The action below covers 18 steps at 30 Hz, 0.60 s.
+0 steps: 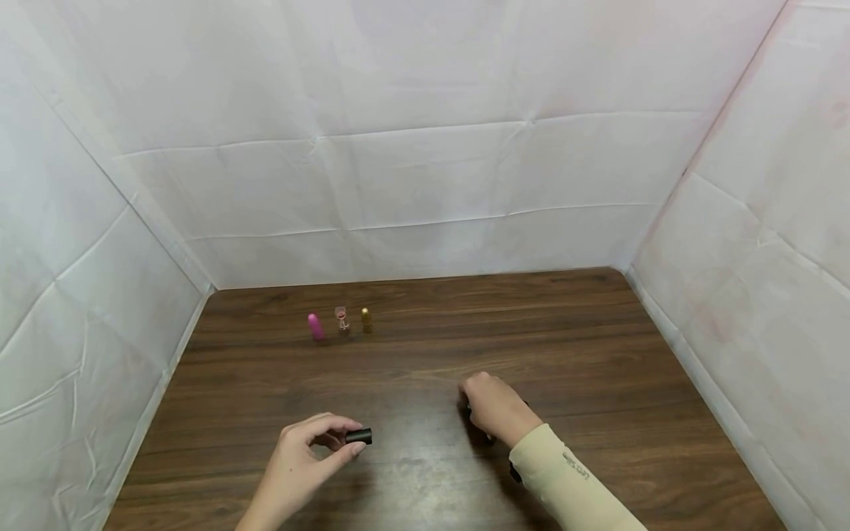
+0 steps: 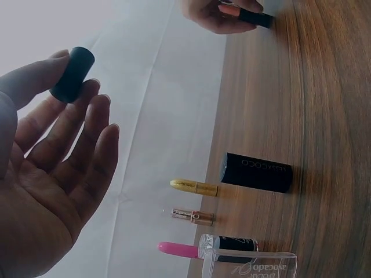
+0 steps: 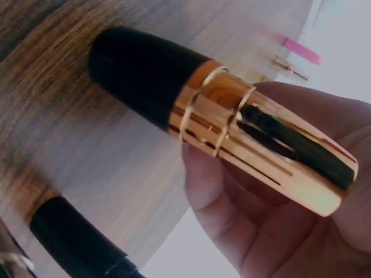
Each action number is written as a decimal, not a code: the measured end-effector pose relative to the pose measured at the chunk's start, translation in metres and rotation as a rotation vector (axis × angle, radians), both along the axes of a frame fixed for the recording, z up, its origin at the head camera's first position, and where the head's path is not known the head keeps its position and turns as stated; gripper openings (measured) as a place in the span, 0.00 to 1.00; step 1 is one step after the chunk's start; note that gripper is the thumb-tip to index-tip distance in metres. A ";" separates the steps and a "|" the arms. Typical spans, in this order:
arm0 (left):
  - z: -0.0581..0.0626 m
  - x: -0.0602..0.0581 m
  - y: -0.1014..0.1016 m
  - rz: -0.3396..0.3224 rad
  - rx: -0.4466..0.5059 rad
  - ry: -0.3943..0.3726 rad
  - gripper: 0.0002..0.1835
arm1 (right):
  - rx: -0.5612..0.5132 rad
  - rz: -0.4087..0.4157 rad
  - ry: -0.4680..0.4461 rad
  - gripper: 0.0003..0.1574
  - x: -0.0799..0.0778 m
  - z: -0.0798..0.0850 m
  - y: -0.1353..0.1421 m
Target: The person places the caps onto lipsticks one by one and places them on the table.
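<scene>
My left hand (image 1: 299,457) pinches a short black lipstick cap (image 2: 73,74) between thumb and fingers, above the table. Farther right, my right hand (image 1: 494,405) is low over the tabletop, its fingers curled round a lipstick (image 2: 255,18) with a black base and coral tip. Part of that grip is hidden. Close to the right wrist camera stands a black-and-gold lipstick (image 3: 232,124), hiding much of the right hand. Another black tube (image 3: 81,240) is beside it, cut off by the frame's edge.
Toward the back left of the wooden table (image 1: 564,324) stand a pink lipstick (image 1: 315,327), a small clear-topped lipstick (image 1: 341,319) and a gold one (image 1: 367,321). A black lettered tube (image 2: 258,172) and a clear cap (image 2: 249,265) show nearer the left wrist. White sheeting (image 1: 425,177) surrounds the table.
</scene>
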State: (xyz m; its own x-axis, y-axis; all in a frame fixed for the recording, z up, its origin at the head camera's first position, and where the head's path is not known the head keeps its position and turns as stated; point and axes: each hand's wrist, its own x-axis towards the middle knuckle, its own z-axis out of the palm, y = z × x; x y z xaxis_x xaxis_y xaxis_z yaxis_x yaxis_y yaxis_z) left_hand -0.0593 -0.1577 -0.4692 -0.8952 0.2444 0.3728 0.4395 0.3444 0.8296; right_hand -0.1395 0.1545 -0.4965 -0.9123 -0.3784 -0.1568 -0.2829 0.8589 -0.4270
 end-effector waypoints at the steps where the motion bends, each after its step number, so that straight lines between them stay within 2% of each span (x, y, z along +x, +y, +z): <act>1: 0.000 0.000 0.000 0.000 0.000 0.004 0.12 | -0.019 -0.009 -0.016 0.15 0.000 0.001 0.000; 3: 0.000 0.000 -0.001 0.002 -0.002 0.009 0.12 | -0.063 -0.027 -0.021 0.13 0.000 0.003 0.001; 6: -0.001 0.001 -0.001 0.003 0.000 0.004 0.12 | -0.114 -0.058 0.019 0.11 -0.001 0.007 0.004; 11: -0.002 0.001 0.000 0.000 0.002 -0.003 0.12 | -0.269 -0.116 0.092 0.15 -0.002 0.022 0.010; 14: -0.003 0.001 0.001 0.000 0.006 -0.005 0.11 | -0.358 -0.112 0.133 0.15 0.001 0.029 0.015; 18: -0.001 0.000 0.003 -0.003 0.011 -0.015 0.11 | -0.409 -0.079 0.192 0.14 0.008 0.036 0.019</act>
State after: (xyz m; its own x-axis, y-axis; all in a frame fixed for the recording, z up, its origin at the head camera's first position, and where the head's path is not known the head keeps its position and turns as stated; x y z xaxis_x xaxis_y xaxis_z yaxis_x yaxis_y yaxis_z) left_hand -0.0598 -0.1546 -0.4702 -0.9000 0.2432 0.3616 0.4277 0.3342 0.8399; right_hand -0.1317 0.1735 -0.4605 -0.9386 -0.3024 0.1658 -0.3307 0.6525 -0.6818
